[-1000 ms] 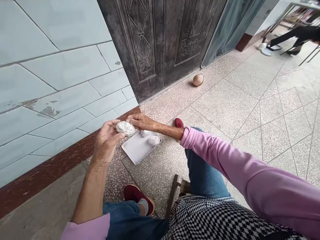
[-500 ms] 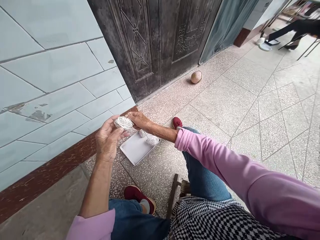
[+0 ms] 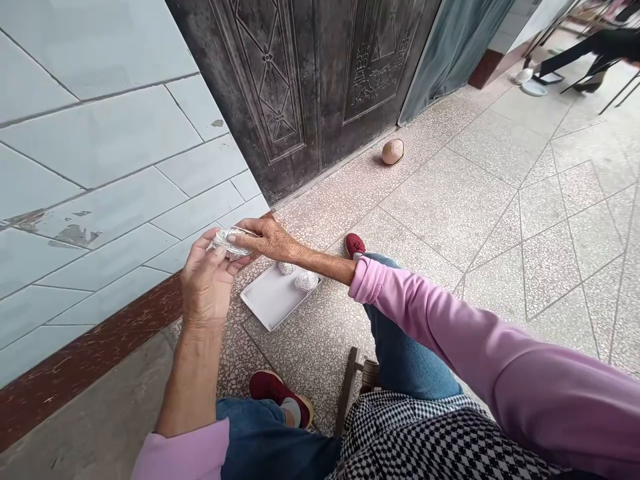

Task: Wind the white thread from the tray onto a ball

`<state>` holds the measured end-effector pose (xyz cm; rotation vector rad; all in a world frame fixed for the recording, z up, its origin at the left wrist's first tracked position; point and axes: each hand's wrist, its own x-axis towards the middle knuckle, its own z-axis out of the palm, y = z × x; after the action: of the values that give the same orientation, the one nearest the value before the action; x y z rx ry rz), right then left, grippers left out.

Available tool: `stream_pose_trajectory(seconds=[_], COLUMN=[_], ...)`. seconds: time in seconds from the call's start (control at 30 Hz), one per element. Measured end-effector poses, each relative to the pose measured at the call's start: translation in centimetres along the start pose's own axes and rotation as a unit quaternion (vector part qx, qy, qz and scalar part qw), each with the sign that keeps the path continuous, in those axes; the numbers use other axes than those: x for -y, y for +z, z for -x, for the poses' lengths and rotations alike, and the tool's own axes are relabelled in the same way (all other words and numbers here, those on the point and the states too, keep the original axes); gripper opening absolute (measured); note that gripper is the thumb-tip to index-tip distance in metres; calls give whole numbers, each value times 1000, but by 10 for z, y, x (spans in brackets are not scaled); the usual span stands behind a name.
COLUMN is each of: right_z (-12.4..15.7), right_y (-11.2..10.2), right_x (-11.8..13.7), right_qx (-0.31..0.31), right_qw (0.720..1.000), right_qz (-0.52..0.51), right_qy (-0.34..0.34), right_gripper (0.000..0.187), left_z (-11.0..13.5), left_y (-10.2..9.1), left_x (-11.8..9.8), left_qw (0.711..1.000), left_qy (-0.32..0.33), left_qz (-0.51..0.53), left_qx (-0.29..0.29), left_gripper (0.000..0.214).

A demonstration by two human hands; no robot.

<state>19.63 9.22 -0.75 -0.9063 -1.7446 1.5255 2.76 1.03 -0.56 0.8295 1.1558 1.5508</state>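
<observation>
At your far left stands the pale tiled wall (image 3: pixel 100 167), with a reddish-brown skirting (image 3: pixel 90 353) along its foot; your left hand (image 3: pixel 205 283) is raised in front of it, fingers curled shut around a crumpled foil bundle (image 3: pixel 229 242); the bundle sits at your fingertips, up in the air, above and to the left of the white tray (image 3: pixel 267 303); your right hand (image 3: pixel 267 240) meets it from the other side, thumb and fingertips pinched on its right end, so both hands grip the same piece.

Below your right forearm the tray lies flat on the speckled floor (image 3: pixel 450 213); at its far corner rest a small foil ball (image 3: pixel 286 268) and a larger foil ball (image 3: pixel 306 281), just beside each other; whether they touch, you cannot tell.

Your near red shoe (image 3: pixel 277 392) shows by your knee; the far red shoe (image 3: pixel 355 244) peeks out beyond your pink sleeve (image 3: pixel 475 347).

Behind all this stands the dark carved door (image 3: pixel 300 87); a round tan object (image 3: pixel 393 151) lies on the floor near its threshold; at the top right, well apart, you see another person's dark-clad legs (image 3: pixel 575 55).
</observation>
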Motion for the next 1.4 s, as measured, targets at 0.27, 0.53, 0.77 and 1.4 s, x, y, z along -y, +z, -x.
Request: stream_pose_trajectory(seconds=[0.27,0.53,0.77,1.4], right_z=[2,24,22,28], right_y=[3,-2,-21,16], right_x=[2,-18,-15,-20], right_qx=[-19,180,167,180], right_qw=[986,982,981,974], right_qz=[-130,28,2,113], right_qy=[98,-42,-103,-76], right_gripper=[38,31,35,32], left_z=[-2,-12,2,2], left_y=[-5,-43,-41,-18], left_x=[-4,-8,-9,-2], left_qw=[1000,992,962,995], left_qy=[-21,51,-1,10], left_qz=[11,-57,-273,-55], left_qx=[-6,-99,18,-77], left_gripper=[75,63,66,56])
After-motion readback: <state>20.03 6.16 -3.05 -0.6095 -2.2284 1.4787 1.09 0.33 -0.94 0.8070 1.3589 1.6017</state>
